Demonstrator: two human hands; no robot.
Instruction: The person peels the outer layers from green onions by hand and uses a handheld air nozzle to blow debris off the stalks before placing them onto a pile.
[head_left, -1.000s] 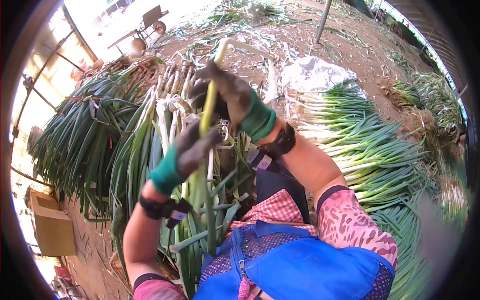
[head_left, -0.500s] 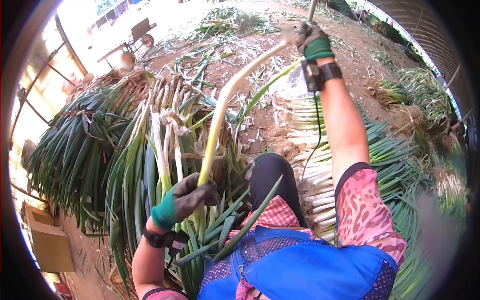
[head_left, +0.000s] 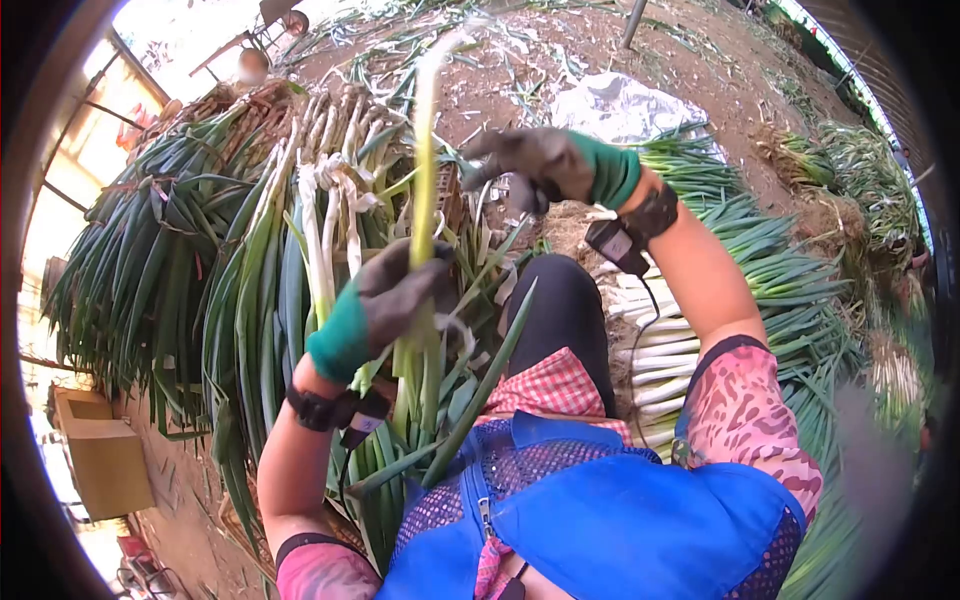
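My left hand, in a dark glove with a green cuff, is closed around the stalk of a long green onion. Its pale upper end points up and is smeared by motion; its green leaves hang below my fist. My right hand, gloved the same way, reaches in from the right with fingers stretched toward the stalk, apart from it. Nothing shows in those fingers. Just left of my left hand lie unpeeled green onions with pale stems and dark leaves.
A tied bundle of green onions is piled at the left. White-stemmed green onions lie in rows at my right. A white sheet is on the dirt beyond. A cardboard box stands lower left, and a metal pole rises at the back.
My right hand has come back from far forward, down and left toward the stalk, its fingers now stretched out. The onion has swung more upright, and my left hand has moved up slightly.
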